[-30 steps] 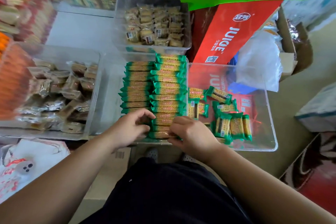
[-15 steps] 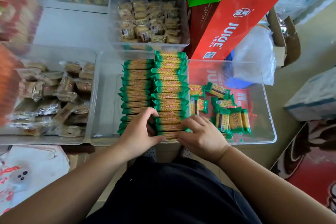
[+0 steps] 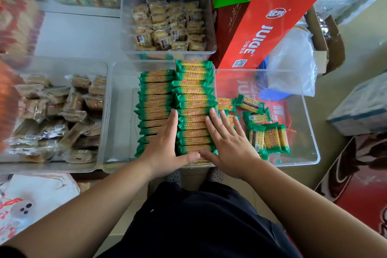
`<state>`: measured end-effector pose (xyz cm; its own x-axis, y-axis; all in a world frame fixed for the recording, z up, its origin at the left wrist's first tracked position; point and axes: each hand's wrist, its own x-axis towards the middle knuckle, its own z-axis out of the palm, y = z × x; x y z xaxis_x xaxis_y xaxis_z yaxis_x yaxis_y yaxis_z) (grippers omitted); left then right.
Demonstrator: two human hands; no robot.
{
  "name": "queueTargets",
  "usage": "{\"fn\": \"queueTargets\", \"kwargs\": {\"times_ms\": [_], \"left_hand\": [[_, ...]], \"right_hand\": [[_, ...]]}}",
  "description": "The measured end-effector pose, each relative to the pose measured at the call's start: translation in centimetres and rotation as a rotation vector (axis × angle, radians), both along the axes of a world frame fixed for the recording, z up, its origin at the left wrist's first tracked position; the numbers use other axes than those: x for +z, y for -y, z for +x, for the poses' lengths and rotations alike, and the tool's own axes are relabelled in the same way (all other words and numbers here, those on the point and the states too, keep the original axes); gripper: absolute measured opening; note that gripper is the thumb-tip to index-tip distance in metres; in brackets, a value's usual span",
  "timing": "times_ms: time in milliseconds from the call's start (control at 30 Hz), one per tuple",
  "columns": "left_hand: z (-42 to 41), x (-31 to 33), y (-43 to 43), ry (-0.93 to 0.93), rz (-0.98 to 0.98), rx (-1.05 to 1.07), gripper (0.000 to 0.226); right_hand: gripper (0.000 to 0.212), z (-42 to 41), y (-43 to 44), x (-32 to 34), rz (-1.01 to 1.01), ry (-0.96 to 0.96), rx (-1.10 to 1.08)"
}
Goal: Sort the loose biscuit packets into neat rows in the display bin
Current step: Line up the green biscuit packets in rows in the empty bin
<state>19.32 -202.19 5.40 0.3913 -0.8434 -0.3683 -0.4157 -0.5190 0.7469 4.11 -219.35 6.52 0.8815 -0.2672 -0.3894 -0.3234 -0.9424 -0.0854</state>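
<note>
Viewing from the head camera: two rows of green-edged biscuit packets [image 3: 156,100] stand packed in the clear display bin [image 3: 120,94]. The left hand [image 3: 165,148] lies flat, fingers straight, along the gap between the rows, with its thumb across the near end of the right row. The right hand [image 3: 228,144] lies flat, fingers spread, against that row's right side. The thumbs almost meet. Neither hand grips anything. The loose packets [image 3: 263,132] lie scattered in the adjoining bin [image 3: 310,123] to the right. A red juice carton [image 3: 261,33] stands behind it.
</note>
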Motion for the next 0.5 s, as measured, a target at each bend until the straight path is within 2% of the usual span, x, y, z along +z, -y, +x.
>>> {"fn": "queueTargets", "kwargs": {"times_ms": [67, 133, 200, 300, 400, 500], "left_hand": [[0.3, 0.2, 0.5, -0.06, -0.074, 0.085, 0.116], [1.3, 0.4, 1.4, -0.152, -0.11, 0.213, 0.107], [2.7, 0.8, 2.9, -0.257, -0.14, 0.332, 0.098], [4.3, 0.9, 5.7, -0.378, -0.188, 0.426, 0.086], [5.1, -0.1, 7.5, -0.483, -0.203, 0.499, 0.087], [4.5, -0.6, 8.7, -0.537, -0.224, 0.512, 0.086]], "right_hand": [[0.092, -0.1, 0.2, 0.3, -0.017, 0.007, 0.011], [0.092, -0.1, 0.6, 0.5, 0.05, 0.073, -0.003], [0.083, 0.1, 1.2, 0.4, 0.194, 0.244, -0.083], [0.077, 1.5, 2.3, 0.3, 0.475, 0.444, -0.359], [0.078, 3.9, 3.6, 0.9, 0.787, 0.382, -0.663], [0.066, 5.9, 4.8, 0.9, 1.015, 0.367, -0.829]]}}
